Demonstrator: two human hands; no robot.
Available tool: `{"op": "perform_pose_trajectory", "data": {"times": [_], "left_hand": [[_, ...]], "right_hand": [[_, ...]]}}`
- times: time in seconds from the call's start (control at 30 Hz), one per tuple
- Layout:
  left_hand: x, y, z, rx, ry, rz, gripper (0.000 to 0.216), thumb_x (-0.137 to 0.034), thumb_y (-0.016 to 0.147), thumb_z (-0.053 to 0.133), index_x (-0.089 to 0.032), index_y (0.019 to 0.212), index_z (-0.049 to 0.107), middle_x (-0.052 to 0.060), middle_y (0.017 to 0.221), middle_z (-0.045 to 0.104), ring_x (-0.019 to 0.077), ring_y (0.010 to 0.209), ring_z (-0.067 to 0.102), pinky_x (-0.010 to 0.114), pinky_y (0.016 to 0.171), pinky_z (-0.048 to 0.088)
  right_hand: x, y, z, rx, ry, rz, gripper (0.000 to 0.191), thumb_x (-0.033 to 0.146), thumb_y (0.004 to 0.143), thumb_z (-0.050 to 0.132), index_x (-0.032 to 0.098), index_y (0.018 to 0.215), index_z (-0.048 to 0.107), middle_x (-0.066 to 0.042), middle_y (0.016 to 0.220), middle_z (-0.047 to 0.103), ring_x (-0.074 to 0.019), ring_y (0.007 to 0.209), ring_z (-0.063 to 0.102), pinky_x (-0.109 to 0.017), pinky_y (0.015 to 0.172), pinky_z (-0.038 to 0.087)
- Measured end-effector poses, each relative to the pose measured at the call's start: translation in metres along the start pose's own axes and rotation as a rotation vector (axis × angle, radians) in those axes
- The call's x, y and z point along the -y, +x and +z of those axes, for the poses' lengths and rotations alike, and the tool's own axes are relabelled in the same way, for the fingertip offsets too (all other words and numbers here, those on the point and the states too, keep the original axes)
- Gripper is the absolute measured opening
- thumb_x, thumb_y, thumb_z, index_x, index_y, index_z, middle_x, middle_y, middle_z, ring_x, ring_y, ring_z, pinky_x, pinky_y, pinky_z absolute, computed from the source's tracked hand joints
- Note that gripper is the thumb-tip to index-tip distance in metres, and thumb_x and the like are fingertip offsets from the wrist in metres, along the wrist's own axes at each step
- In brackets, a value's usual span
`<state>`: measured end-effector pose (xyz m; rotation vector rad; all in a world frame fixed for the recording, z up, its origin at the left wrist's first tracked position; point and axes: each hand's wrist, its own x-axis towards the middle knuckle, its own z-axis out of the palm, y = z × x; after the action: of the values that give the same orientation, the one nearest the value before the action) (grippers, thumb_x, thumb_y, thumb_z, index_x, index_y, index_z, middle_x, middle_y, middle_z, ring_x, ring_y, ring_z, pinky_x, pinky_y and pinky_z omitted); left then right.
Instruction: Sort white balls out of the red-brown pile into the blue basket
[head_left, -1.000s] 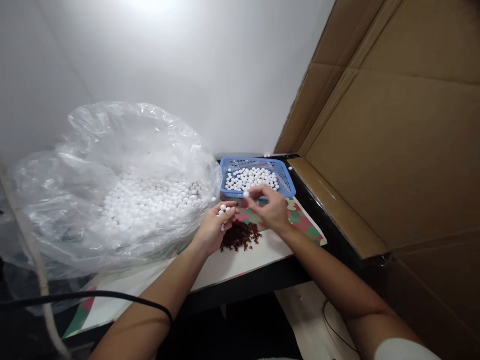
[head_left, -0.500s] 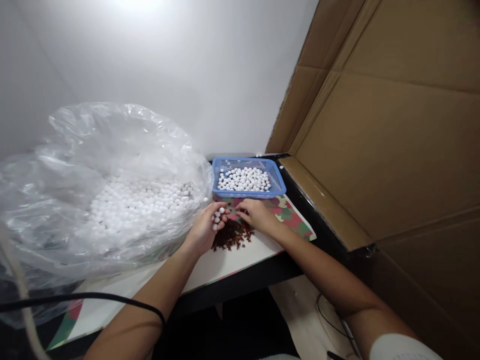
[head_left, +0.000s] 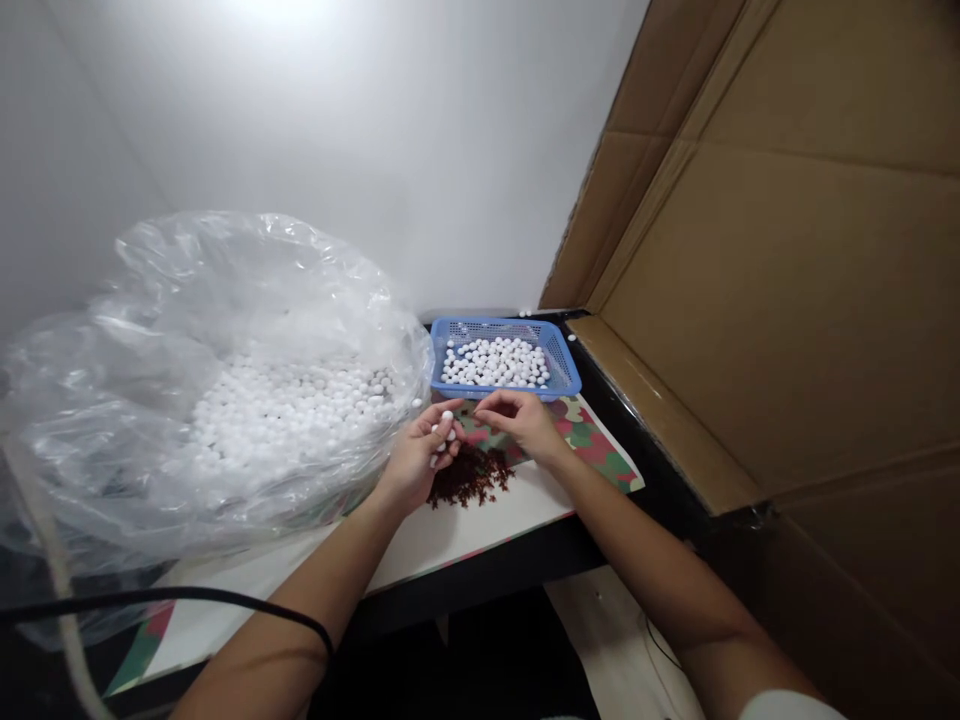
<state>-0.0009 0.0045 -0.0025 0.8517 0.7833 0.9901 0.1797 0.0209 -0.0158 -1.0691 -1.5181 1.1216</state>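
Observation:
My left hand (head_left: 420,455) is cupped, palm up, around a few small white balls (head_left: 445,423) above a heap of dark red-brown bits (head_left: 471,478) on the white board. My right hand (head_left: 517,422) hovers just right of it with the fingertips curled inward towards the left hand; what they pinch, if anything, is hidden. Behind both hands a blue perforated basket (head_left: 564,368) holds several white balls. To the left, a big clear plastic bag (head_left: 210,330) lies open, full of the same white balls.
A large brown cardboard box (head_left: 787,280) with raised flaps fills the right side. The white board (head_left: 465,530) with a camouflage-patterned border lies on a black table edge. A black cable (head_left: 187,597) crosses my left forearm at lower left. White walls stand behind.
My right hand, which was near the basket with a ball a second ago, dropped to the board and now lifts slightly beside my left hand. The view shifted a little.

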Motion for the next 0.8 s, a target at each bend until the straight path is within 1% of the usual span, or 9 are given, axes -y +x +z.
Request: {"op": "perform_pose_trajectory", "data": {"times": [0.03, 0.1, 0.2, 0.37, 0.47, 0.63, 0.8], "left_hand": [[0.0, -0.0002, 0.001, 0.008, 0.015, 0.017, 0.035, -0.034, 0.08, 0.069, -0.019, 0.109, 0.054, -0.001, 0.071, 0.057, 0.0052, 0.052, 0.044, 0.014, 0.04, 0.021], [0.0003, -0.0006, 0.002, 0.031, 0.042, 0.044, 0.028, -0.035, 0.081, 0.067, -0.021, 0.099, 0.05, -0.002, 0.069, 0.057, 0.0053, 0.051, 0.044, 0.014, 0.041, 0.021], [0.002, -0.0007, 0.0013, 0.069, 0.082, 0.068, 0.025, -0.037, 0.084, 0.064, -0.02, 0.092, 0.048, -0.002, 0.07, 0.058, 0.0053, 0.052, 0.045, 0.015, 0.042, 0.023], [0.0043, -0.0008, 0.0002, 0.1, 0.113, 0.079, 0.025, -0.04, 0.085, 0.062, -0.019, 0.089, 0.049, -0.001, 0.072, 0.058, 0.0055, 0.055, 0.045, 0.015, 0.044, 0.023], [0.0044, -0.0012, 0.0015, 0.094, 0.115, 0.073, 0.026, -0.04, 0.084, 0.063, -0.019, 0.089, 0.05, -0.001, 0.071, 0.058, 0.0054, 0.054, 0.045, 0.016, 0.044, 0.022], [0.0045, -0.0015, 0.0028, 0.084, 0.116, 0.053, 0.027, -0.041, 0.081, 0.066, -0.019, 0.088, 0.051, -0.001, 0.07, 0.058, 0.0046, 0.051, 0.043, 0.016, 0.044, 0.022], [0.0032, -0.003, 0.0022, 0.104, 0.189, 0.05, 0.026, -0.042, 0.083, 0.063, -0.02, 0.09, 0.052, -0.001, 0.072, 0.059, 0.0051, 0.053, 0.045, 0.016, 0.045, 0.023]], "right_hand": [[0.0024, -0.0007, -0.0003, 0.031, 0.116, 0.031, 0.021, 0.036, 0.076, 0.072, 0.016, 0.081, 0.067, -0.003, 0.079, 0.068, -0.0132, 0.064, 0.06, -0.026, 0.062, 0.049], [0.0062, -0.0017, 0.0013, 0.081, 0.258, 0.05, 0.023, 0.038, 0.074, 0.075, 0.016, 0.079, 0.067, -0.004, 0.086, 0.068, -0.0121, 0.065, 0.061, -0.027, 0.065, 0.051], [0.0082, -0.0027, 0.0061, 0.109, 0.319, 0.015, 0.023, 0.038, 0.075, 0.075, 0.016, 0.078, 0.068, -0.003, 0.085, 0.068, -0.0114, 0.066, 0.061, -0.027, 0.068, 0.051], [0.0087, -0.0036, 0.0088, 0.102, 0.266, -0.054, 0.023, 0.039, 0.077, 0.073, 0.016, 0.08, 0.067, -0.003, 0.078, 0.068, -0.0141, 0.072, 0.062, -0.028, 0.071, 0.051], [0.0102, -0.0037, 0.0079, 0.101, 0.216, -0.063, 0.024, 0.039, 0.076, 0.073, 0.016, 0.079, 0.067, -0.002, 0.076, 0.067, -0.0139, 0.071, 0.061, -0.028, 0.07, 0.049], [0.0101, -0.0035, 0.0072, 0.091, 0.153, -0.047, 0.028, 0.043, 0.076, 0.072, 0.016, 0.079, 0.067, -0.002, 0.073, 0.067, -0.0143, 0.069, 0.06, -0.028, 0.068, 0.05], [0.0065, -0.0034, 0.0067, 0.074, 0.182, 0.009, 0.03, 0.043, 0.071, 0.076, 0.015, 0.078, 0.068, -0.002, 0.072, 0.067, -0.0137, 0.066, 0.061, -0.028, 0.068, 0.05]]}}
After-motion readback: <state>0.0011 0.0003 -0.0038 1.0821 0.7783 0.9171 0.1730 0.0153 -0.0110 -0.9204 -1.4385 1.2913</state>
